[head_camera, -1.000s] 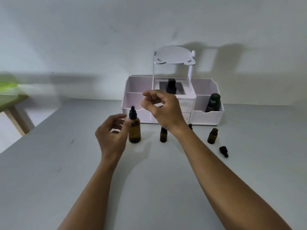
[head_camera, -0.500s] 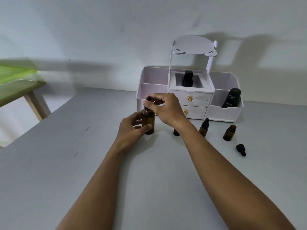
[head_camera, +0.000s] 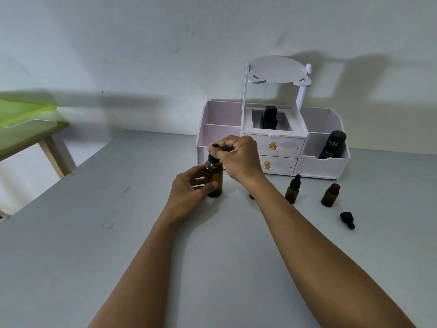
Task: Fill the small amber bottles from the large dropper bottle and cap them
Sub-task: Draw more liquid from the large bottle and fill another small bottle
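The large amber dropper bottle (head_camera: 214, 179) stands upright on the grey table (head_camera: 118, 233). My left hand (head_camera: 190, 191) grips its body from the left. My right hand (head_camera: 237, 158) pinches its black dropper cap (head_camera: 212, 157) from above. To the right stand a small amber bottle with a black dropper cap (head_camera: 293, 189) and a small uncapped amber bottle (head_camera: 330, 195). A loose black dropper cap (head_camera: 347, 220) lies on the table beside them. Another small dark thing (head_camera: 251, 196) is mostly hidden behind my right wrist.
A white desk organiser (head_camera: 321, 165) with two drawers stands against the wall behind the bottles, holding a black bottle (head_camera: 332, 145) in its right bin and a dark item (head_camera: 269, 118) in the middle. A wooden table with something green (head_camera: 21, 112) sits at far left.
My right hand has come down onto the dropper cap and my left hand has closed round the large bottle. The view has shifted, so everything sits further right in the frame.
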`<action>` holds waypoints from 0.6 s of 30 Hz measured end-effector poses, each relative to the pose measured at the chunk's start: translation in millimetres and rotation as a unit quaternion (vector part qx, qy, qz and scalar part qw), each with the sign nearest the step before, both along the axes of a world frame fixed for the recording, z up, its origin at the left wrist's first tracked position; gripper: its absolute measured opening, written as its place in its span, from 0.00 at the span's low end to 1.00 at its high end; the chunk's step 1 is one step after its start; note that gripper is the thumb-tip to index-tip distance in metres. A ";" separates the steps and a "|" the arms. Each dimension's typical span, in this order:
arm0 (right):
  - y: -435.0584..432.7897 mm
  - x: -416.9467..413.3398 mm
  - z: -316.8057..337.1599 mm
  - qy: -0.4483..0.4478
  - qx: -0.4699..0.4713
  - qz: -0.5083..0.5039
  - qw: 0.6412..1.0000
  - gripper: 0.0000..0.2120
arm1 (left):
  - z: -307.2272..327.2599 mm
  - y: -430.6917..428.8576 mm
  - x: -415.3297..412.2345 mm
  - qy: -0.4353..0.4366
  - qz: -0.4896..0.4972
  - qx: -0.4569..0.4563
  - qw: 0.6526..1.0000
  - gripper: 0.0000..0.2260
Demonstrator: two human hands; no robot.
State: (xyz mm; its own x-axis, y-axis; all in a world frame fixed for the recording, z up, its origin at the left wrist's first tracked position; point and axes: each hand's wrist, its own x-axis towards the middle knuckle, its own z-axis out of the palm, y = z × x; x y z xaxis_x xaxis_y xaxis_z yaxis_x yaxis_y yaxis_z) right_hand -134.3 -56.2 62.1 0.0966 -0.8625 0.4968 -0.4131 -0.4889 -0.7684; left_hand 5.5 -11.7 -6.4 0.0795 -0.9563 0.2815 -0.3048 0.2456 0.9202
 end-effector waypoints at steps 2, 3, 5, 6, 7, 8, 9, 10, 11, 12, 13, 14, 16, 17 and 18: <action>0.7 0.2 0.2 0.004 -0.002 -0.005 1.000 0.07 | -0.5 -0.2 0.0 -0.004 -0.002 0.000 1.000 0.22; 0.9 -0.3 0.5 0.004 -0.002 -0.004 1.000 0.07 | -0.8 -0.2 0.0 -0.005 -0.002 0.001 1.000 0.22; 0.6 -1.4 1.6 0.010 0.003 -0.001 1.000 0.08 | -1.7 -0.3 0.7 -0.001 -0.002 0.005 1.000 0.21; 0.2 -2.1 2.3 0.015 0.007 0.002 1.000 0.08 | -2.0 -0.4 1.0 0.000 -0.002 0.007 1.000 0.22; -0.1 -2.6 3.1 0.020 0.012 0.005 1.000 0.09 | -2.4 -0.6 1.4 0.001 -0.001 0.009 1.000 0.22; 0.1 -2.7 4.1 0.022 0.017 0.007 1.000 0.09 | -3.0 -0.8 1.8 0.000 0.001 0.009 1.000 0.22; 0.4 -2.8 5.4 0.022 0.021 0.010 0.999 0.09 | -3.3 -0.8 1.8 0.000 0.003 0.009 1.000 0.22; 0.4 -3.0 7.0 0.019 0.024 0.014 0.999 0.09 | -3.4 -0.7 1.5 0.001 0.006 0.009 1.000 0.22; 0.3 -3.8 9.2 0.011 0.026 0.017 0.999 0.08 | -3.3 -0.6 1.2 0.001 0.007 0.009 1.000 0.22; -0.4 -4.6 12.4 0.000 0.027 0.020 0.999 0.07 | -3.3 -0.5 1.0 0.002 0.007 0.011 1.000 0.22; -1.1 -5.6 16.2 -0.011 0.028 0.024 0.999 0.06 | -3.5 -0.8 1.1 0.003 0.007 0.012 1.000 0.22; -1.9 -6.3 20.9 -0.020 0.026 0.027 0.999 0.05 | -3.6 -1.2 1.3 0.005 0.006 0.013 1.000 0.22; -3.0 -7.7 31.2 -0.034 0.022 0.036 0.999 0.05 | -3.4 -1.4 2.2 0.005 0.005 0.013 1.000 0.23; -3.1 -8.1 36.5 -0.041 0.021 0.043 0.998 0.05 | -3.1 -1.3 2.4 0.004 0.005 0.013 1.000 0.23; -3.2 -8.1 41.2 -0.047 0.021 0.048 0.998 0.05 | -3.0 -1.3 2.6 0.006 0.006 0.013 1.000 0.23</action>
